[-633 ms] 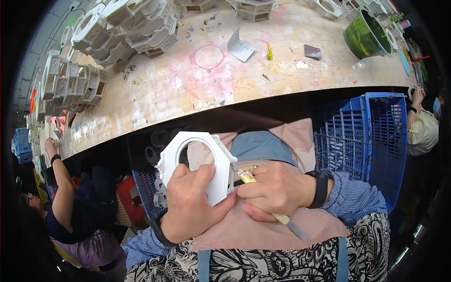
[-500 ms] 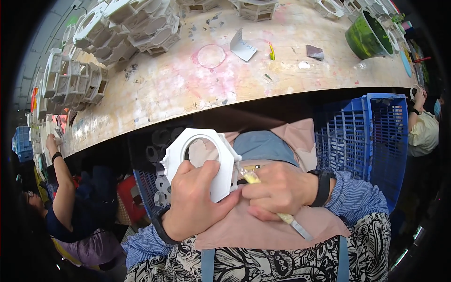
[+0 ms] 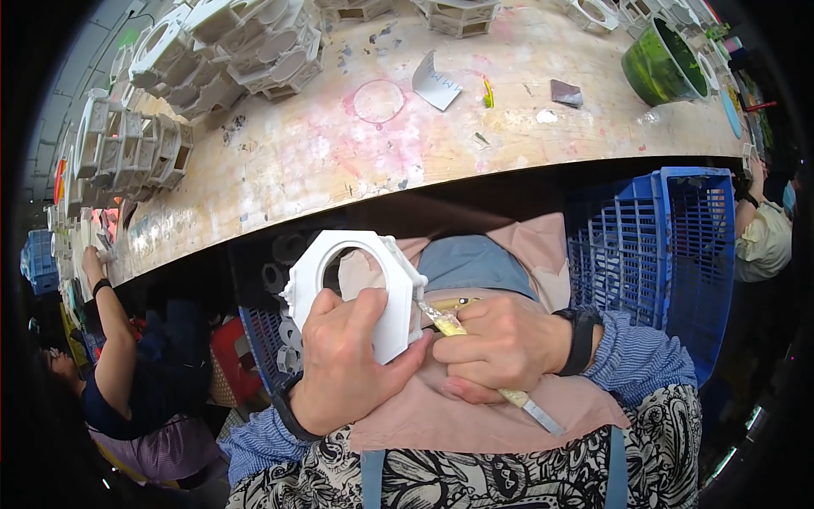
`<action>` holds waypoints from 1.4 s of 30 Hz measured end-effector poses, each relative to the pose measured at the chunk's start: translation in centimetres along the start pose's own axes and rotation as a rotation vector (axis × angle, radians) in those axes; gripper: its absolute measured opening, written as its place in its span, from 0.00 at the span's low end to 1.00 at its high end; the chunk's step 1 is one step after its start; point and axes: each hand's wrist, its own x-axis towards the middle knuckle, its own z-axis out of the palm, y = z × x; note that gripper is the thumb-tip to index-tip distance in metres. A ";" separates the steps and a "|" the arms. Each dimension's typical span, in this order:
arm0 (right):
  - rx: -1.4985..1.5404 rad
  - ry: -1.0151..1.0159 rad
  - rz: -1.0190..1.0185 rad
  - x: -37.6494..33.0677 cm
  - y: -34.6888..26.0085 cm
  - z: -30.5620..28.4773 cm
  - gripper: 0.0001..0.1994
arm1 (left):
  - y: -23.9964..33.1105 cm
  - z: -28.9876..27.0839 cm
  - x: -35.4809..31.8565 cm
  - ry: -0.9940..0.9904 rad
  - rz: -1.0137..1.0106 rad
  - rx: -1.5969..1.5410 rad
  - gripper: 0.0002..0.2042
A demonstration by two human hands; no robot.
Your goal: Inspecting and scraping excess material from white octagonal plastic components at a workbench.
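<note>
My left hand (image 3: 343,356) is closed on a white octagonal frame (image 3: 395,327) with a large round opening. Fingers reach into the opening, and the thumb presses along the lower right edge. In my right hand (image 3: 500,343) is a slim hand tool (image 3: 448,323) with a yellow, tape-wrapped grip. One end of it points at the frame's right side, touching or very near it; a flat metal end sticks out below the fist. A thin brass-coloured piece (image 3: 447,303) shows just above the right fingers; what it belongs to is unclear. Pink cloth (image 3: 500,424) covers my lap beneath both hands.
Stacks of similar whitish frames (image 3: 140,148) stand on the stained worktable (image 3: 280,170). A green tub (image 3: 666,64) sits at its far right. Blue crates (image 3: 623,246) flank my lap, the left one holding more pieces. Co-workers (image 3: 119,365) sit at both sides.
The white frame and my left hand have shifted slightly left. My right hand has moved a little left too, still gripping the tool.
</note>
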 end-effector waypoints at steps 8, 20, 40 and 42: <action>-0.018 0.033 0.038 0.3 -0.2 0.3 0.14 | 0.0 -0.3 -0.6 0.026 0.000 0.037 0.21; -0.021 0.036 0.104 0.4 -0.5 0.7 0.11 | 0.3 -0.3 -1.6 -0.011 -0.028 0.014 0.23; -0.019 -0.023 0.055 0.5 -0.7 0.2 0.13 | 0.3 -0.3 -1.0 -0.017 -0.027 0.011 0.22; -0.021 -0.017 0.073 0.7 -0.7 0.0 0.13 | 0.4 -0.5 -0.9 -0.009 -0.030 0.022 0.22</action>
